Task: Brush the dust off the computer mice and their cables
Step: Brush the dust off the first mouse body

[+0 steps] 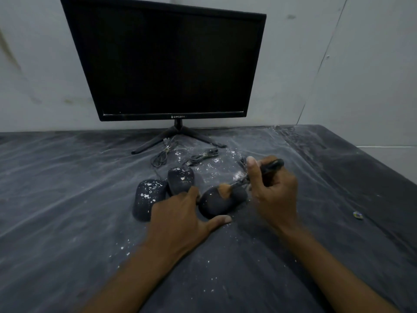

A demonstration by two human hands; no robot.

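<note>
The right hand (274,195) pinches the black handle of a small tan-bristled brush (243,180), wrist raised, bristles touching the top of the nearest dark plastic computer mouse (220,203). The left hand (180,213) braces that mouse, fingers curled at its left side, thumb extended along its near edge. Two more white-speckled dark mice (147,198) (180,178) lie just left. Three bundled black cables (203,157) lie behind, near the black monitor's stand (178,137) at the dusty dark table's (67,199) far edge.
</note>
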